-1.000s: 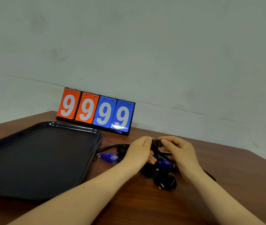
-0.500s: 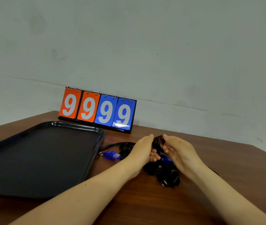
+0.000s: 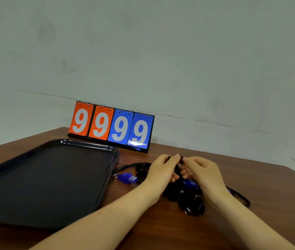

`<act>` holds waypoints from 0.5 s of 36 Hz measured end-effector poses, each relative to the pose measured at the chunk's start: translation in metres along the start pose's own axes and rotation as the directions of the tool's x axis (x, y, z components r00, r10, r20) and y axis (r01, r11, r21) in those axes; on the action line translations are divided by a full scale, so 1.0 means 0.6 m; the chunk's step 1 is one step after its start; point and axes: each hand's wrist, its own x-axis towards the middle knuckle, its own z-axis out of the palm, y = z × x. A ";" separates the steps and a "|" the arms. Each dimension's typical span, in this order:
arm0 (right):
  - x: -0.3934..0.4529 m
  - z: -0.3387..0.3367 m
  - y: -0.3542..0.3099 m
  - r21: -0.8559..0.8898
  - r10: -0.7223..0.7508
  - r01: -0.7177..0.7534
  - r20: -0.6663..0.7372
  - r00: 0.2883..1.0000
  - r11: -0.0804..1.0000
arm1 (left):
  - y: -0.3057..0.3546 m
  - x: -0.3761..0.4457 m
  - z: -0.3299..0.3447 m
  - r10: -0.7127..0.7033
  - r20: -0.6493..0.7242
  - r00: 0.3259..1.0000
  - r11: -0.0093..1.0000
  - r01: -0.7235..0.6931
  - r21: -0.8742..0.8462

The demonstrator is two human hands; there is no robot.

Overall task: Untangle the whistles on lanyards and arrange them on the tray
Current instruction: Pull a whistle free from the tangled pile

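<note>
A tangled heap of whistles on black lanyards lies on the brown table right of the dark tray. A blue whistle lies at the heap's left edge, close to the tray's right rim. Another blue whistle shows inside the tangle. My left hand and my right hand meet above the heap, and each pinches a black part of the tangle at its top. What the fingertips hold is too small and dark to name.
A flip scoreboard showing 9999 stands behind the tray against the grey wall. A loop of lanyard trails out to the right of my right wrist. The table's right edge runs diagonally at far right.
Both hands stay together over the heap; their fingertips have shifted slightly on the black piece between them. The view has moved a little.
</note>
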 end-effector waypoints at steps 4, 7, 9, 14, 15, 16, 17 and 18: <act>0.002 -0.003 0.004 -0.137 -0.055 0.053 -0.008 0.998 0.989 | 0.001 0.001 -0.002 0.028 0.023 0.999 0.995 -0.030 0.092; 0.002 -0.003 0.006 -0.205 -0.084 0.083 0.000 0.996 0.975 | 0.003 0.001 -0.005 0.047 0.037 0.998 0.987 -0.052 0.150; 0.001 -0.002 0.005 -0.242 -0.109 0.106 0.003 0.994 0.965 | 0.004 0.000 -0.007 0.038 0.043 0.998 0.986 -0.044 0.160; -0.003 -0.003 -0.002 -0.334 -0.177 0.168 0.003 0.984 0.927 | 0.007 -0.001 -0.008 0.035 0.058 0.998 0.983 -0.045 0.180; -0.003 -0.003 -0.003 -0.340 -0.185 0.176 0.005 0.983 0.924 | 0.008 -0.002 -0.009 0.033 0.059 0.998 0.983 -0.043 0.179; -0.004 -0.003 -0.004 -0.342 -0.189 0.180 0.008 0.982 0.922 | 0.008 -0.002 -0.008 0.026 0.060 0.998 0.983 -0.036 0.177; -0.004 -0.004 -0.004 -0.344 -0.191 0.184 0.014 0.981 0.921 | 0.009 -0.003 -0.008 0.018 0.059 0.998 0.985 -0.027 0.170; -0.004 -0.006 -0.004 -0.345 -0.193 0.189 0.022 0.981 0.919 | 0.009 -0.003 -0.008 0.009 0.057 0.998 0.988 -0.018 0.156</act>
